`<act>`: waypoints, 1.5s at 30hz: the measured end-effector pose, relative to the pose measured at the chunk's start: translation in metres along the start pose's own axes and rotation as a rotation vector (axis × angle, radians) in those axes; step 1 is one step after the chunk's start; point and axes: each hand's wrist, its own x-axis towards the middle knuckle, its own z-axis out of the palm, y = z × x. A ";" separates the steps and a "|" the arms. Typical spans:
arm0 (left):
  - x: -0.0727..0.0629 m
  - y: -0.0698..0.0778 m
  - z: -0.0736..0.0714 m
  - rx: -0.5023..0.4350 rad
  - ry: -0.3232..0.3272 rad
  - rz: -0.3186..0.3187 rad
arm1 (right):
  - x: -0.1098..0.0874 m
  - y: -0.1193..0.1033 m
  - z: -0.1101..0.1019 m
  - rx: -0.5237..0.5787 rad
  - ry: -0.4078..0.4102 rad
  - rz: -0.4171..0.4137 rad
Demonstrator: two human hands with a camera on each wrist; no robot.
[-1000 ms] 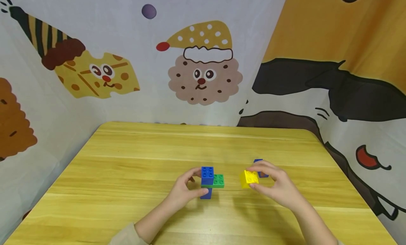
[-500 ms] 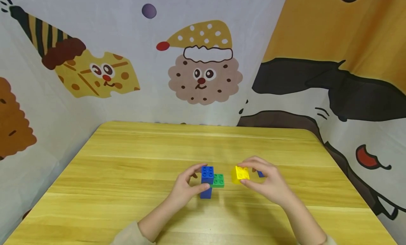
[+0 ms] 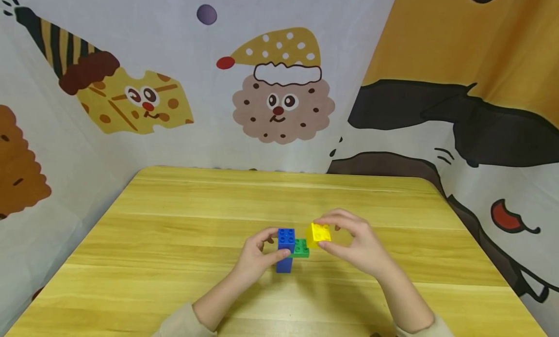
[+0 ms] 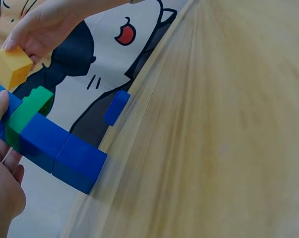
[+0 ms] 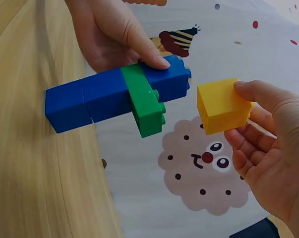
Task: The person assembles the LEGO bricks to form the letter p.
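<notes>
The left hand (image 3: 258, 254) pinches the top blue block (image 3: 286, 236) of an upright stack (image 3: 285, 265), thumb on its near side, fingers behind. Below that thumb the green block (image 3: 302, 248) sits crosswise, its studded free end jutting past the thumb tip; beneath it come two lower blue blocks (image 5: 107, 97), the bottom one meeting the table (image 3: 196, 206). The right hand (image 3: 355, 237) holds the yellow block (image 3: 320, 235) between thumb and fingertips, narrowed to its width, studs up. The block seems to hang just above and slightly outside the green free end — a gap shows from the right wrist. To do this step well, I judge, the left fingers should brace the stack while the right ones shift the yellow block inward, square it to the green studs and press straight down; pressure on that overhang could tip everything. Below the right fingers, well apart from the stack, lies a loose blue block (image 4: 117, 107). Farthest from both hands hangs a printed cloth (image 3: 174, 36).
</notes>
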 end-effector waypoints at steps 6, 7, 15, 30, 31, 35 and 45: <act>0.000 0.001 0.001 0.005 0.003 -0.005 | 0.001 0.001 0.005 0.000 -0.023 0.006; 0.000 0.001 0.001 0.005 0.004 -0.007 | 0.001 0.002 0.006 -0.002 -0.024 0.008; 0.000 0.002 0.002 0.015 0.006 -0.016 | -0.001 0.006 0.012 -0.014 -0.040 0.041; 0.000 0.001 0.001 0.011 0.006 -0.020 | -0.002 0.013 0.017 -0.046 -0.058 0.086; 0.000 0.001 0.001 0.010 0.006 -0.020 | -0.002 0.013 0.017 -0.046 -0.059 0.084; 0.000 0.002 0.001 0.005 0.007 -0.019 | -0.002 0.015 0.017 -0.042 -0.064 0.074; 0.000 0.001 0.001 0.006 0.006 -0.020 | -0.003 0.015 0.019 -0.046 -0.064 0.053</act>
